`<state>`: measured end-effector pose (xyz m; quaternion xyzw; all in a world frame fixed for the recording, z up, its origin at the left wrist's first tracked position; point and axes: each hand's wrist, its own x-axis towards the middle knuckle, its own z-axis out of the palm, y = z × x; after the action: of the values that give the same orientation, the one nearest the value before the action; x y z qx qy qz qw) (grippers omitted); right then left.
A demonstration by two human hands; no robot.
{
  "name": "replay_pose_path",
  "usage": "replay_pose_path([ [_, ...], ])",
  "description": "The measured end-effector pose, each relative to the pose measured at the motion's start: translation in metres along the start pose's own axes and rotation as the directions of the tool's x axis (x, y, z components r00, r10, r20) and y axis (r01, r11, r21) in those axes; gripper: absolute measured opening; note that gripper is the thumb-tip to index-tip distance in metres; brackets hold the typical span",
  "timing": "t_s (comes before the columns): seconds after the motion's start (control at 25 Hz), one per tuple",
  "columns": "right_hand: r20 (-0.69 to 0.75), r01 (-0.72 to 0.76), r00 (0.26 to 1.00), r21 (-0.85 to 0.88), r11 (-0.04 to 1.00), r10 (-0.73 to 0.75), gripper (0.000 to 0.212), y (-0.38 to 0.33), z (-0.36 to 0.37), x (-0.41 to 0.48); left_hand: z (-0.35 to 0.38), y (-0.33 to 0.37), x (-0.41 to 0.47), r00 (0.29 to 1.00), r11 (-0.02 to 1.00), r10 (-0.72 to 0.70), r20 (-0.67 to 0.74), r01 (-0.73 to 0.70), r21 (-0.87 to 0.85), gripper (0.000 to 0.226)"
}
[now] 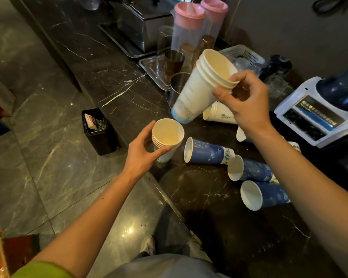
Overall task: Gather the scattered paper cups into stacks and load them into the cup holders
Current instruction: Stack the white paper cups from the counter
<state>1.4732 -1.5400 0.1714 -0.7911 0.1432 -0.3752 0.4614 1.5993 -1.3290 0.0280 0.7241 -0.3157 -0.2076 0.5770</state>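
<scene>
Gripping an upright stack of white cups (167, 135) at the rims, near the counter (209, 209) edge, left hand (142, 152) curls round it. Right hand (247, 101) pinches a tilted stack (199, 91) (white, blue base band) just above. Blue cups (208, 153) lie on their sides; more white ones behind the wrist, count unclear.

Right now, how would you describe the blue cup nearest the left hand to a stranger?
On the dark marble counter, three blue cups lie on their sides in a row. Take the farthest one, beside the white stack that the left hand holds; only it is seen whole, from rim to base.
</scene>
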Motion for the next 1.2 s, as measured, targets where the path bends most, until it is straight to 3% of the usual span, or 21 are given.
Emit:
replay_pose_path([
  [0.24, 0.203, -0.119, 0.972, -0.005, 0.993, 0.118, 0.033, 0.011, 0.043, -0.036, -0.008, 0.002, 0.004, 0.996, 1.000, 0.012, 0.087, -0.011, -0.010, 0.103],
  [0.44, 0.365, -0.160, 0.900, -0.231, 0.960, 0.238, 0.077, 0.039, 0.055, -0.049, -0.014, 0.004, 0.007, 0.981, 0.997, 0.067, 0.183, -0.061, -0.042, 0.095],
  [0.56, 0.430, -0.191, 0.833, -0.368, 0.910, 0.348, 0.082, 0.053, 0.061, -0.057, -0.019, 0.003, 0.009, 0.982, 0.995, 0.082, 0.172, -0.071, -0.068, 0.090],
  [0.76, 0.468, -0.277, 0.799, -0.273, 0.921, 0.379, 0.098, 0.064, 0.064, -0.056, -0.020, 0.005, 0.014, 0.981, 0.996, 0.072, 0.180, -0.060, -0.068, 0.082],
  [0.88, 0.493, -0.294, 0.784, -0.240, 0.925, 0.377, 0.092, 0.077, 0.058, -0.048, -0.008, 0.010, 0.020, 0.990, 0.996, 0.082, 0.114, -0.078, -0.036, 0.079],
  [1.2, 0.486, -0.333, 0.799, -0.135, 0.933, 0.355, 0.091, 0.102, 0.050, -0.020, 0.004, 0.030, 0.052, 0.988, 0.998, 0.033, 0.153, -0.041, 0.049, 0.088],
])
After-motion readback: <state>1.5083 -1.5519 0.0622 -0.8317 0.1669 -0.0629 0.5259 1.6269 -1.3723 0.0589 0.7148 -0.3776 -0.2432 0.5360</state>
